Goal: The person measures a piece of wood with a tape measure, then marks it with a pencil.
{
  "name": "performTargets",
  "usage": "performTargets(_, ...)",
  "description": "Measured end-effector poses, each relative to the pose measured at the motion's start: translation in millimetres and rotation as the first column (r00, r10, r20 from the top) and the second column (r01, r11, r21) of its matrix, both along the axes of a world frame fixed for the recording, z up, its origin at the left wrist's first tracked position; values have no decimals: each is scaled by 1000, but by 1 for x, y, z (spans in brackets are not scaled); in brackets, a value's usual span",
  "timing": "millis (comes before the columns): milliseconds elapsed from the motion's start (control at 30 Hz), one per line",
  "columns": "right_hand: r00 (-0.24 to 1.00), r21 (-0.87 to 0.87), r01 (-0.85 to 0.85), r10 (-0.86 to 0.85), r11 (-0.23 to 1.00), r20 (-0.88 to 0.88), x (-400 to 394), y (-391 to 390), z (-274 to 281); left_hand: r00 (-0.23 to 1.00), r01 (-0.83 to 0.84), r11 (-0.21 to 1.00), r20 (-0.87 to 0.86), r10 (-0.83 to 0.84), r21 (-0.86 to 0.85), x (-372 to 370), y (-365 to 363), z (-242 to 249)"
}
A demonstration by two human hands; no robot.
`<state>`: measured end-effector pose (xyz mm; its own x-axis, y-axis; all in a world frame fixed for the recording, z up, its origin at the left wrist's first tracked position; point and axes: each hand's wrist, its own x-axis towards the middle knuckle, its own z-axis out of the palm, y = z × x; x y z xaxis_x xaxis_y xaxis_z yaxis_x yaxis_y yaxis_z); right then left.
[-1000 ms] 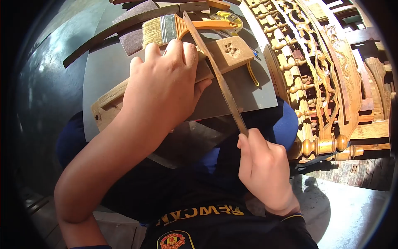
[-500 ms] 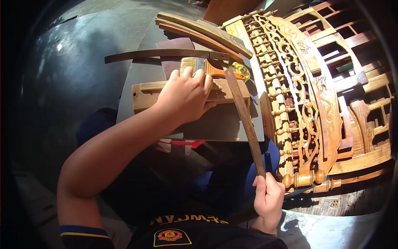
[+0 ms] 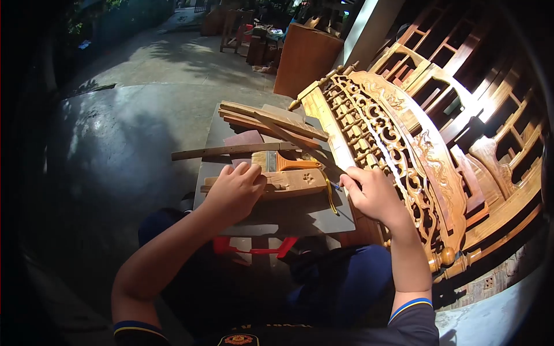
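Note:
My left hand (image 3: 236, 187) lies over a pale wooden block (image 3: 297, 183), its fingers curled down around the block's left part. Small holes are cut into the block's right end. My right hand (image 3: 372, 193) is closed on the near end of a long flat rusty-brown strip (image 3: 288, 135), which slants away to the upper left. Behind the block lies a paintbrush (image 3: 291, 164) with an orange handle and pale bristles. Another narrow dark strip (image 3: 225, 151) lies across the board, past the brush. A yellow cord (image 3: 332, 199) hangs by the block's right end.
The grey board (image 3: 323, 224) carries stacked wooden lengths (image 3: 277, 121) and a piece of reddish sandpaper (image 3: 245, 138). Carved wooden furniture panels (image 3: 398, 127) stand close on my right. A brown panel (image 3: 306, 60) leans farther back. Red bars (image 3: 254, 249) show below the board.
My right hand has risen from low right to the board's right edge, swinging the strip over to point up-left. The view has tilted upward. My left hand remains at the block.

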<state>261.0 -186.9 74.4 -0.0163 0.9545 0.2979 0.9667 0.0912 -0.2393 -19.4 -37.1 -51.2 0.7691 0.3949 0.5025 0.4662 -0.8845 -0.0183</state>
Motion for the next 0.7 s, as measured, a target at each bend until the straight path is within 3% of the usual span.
performTargets(100, 995, 20, -91, 91, 996, -35, 25, 51, -15, 997, -72, 995, 31, 74, -67, -13, 3, 25)
performTargets(200, 975, 60, -212, 206, 976, 82, 42, 83, -56, 983, -148, 949, 60, 171, -279, -24, -8, 68)
performTargets(267, 959, 91, -279, 273, 956, 70, 47, 89, -78, 981, -148, 917, 61, 183, -370, -21, -4, 93)
performTargets(333, 964, -27, -265, 265, 964, 0, 47, 91, -79, 980, -117, 911, 100, 169, -396, -11, 7, 107)
performTargets(433, 974, -117, -223, 225, 968, 11, 37, 105, -75, 979, 45, 923, 203, 36, -382, 19, 46, 86)
performTargets(467, 975, -30, -217, 215, 976, -55, 35, 112, -81, 971, 95, 917, 239, 1, -389, 25, 52, 73)
performTargets(567, 992, -39, -129, 128, 991, -22, 35, 134, -94, 982, 127, 895, 184, -51, -428, 39, 61, 45)
performTargets(700, 994, -117, -108, 108, 987, -4, 37, 147, -101, 978, 116, 847, 209, -6, -520, 27, 39, 55)
